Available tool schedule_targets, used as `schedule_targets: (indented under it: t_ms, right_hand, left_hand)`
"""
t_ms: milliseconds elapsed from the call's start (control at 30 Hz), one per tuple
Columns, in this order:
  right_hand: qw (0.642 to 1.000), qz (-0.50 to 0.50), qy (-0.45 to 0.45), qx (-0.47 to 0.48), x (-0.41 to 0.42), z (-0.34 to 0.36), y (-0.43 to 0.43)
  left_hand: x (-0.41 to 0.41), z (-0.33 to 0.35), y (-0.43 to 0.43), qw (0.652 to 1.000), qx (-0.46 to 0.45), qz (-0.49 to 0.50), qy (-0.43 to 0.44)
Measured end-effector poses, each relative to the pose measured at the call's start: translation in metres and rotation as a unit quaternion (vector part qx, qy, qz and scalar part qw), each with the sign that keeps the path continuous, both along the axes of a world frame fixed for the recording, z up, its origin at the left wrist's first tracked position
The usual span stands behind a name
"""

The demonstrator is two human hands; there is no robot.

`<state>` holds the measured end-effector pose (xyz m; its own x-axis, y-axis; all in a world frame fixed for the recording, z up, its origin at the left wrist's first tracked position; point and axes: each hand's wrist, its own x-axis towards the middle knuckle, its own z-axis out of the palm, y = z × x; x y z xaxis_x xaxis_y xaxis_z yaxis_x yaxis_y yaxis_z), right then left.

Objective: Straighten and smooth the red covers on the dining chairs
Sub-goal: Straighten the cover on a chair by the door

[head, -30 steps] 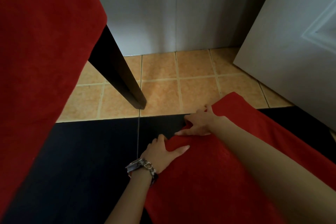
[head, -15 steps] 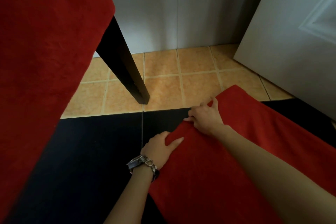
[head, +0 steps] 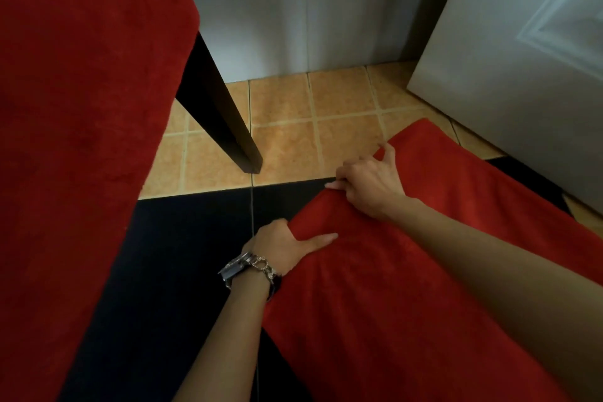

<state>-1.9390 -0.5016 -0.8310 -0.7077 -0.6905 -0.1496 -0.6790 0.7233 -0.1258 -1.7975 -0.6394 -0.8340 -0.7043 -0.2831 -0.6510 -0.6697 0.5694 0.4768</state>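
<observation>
Both arms reaching forward and down, your left hand gripping the red cover at its edge, thumb on top, your right hand clutching the same edge beyond.

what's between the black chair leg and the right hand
Bare orange tile lies between the leg and the right hand, in the head view.

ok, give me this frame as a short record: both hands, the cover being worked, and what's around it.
left hand: grips the edge of the red cover, thumb on top
right hand: grips the same edge farther along, fingers curled over it
red cover: lower right, edge bunched between the hands
second cover: fills the left side, red
chair leg: dark, standing on the tiled floor
door: white, at right
</observation>
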Motion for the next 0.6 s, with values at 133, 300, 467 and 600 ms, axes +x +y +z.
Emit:
schedule_targets:
  t_ms: [133, 300, 467, 600]
  right_hand:
    - [1.000, -0.003, 0.008, -0.003, 0.010, 0.037, 0.002]
    - [1.000, -0.013, 0.003, -0.010, 0.024, 0.091, 0.008]
    - [0.999, 0.010, -0.038, -0.018, 0.023, 0.153, 0.023]
    - [0.993, 0.093, -0.071, 0.004, 0.019, 0.201, 0.032]
  left_hand:
    - [0.010, 0.043, 0.009, 1.000, -0.019, 0.012, -0.009]
    - [0.021, 0.098, 0.024, 0.998, -0.060, 0.030, -0.002]
    - [0.024, 0.158, 0.041, 0.996, -0.084, 0.028, -0.014]
    - [0.031, 0.199, 0.055, 0.993, -0.107, 0.034, -0.020]
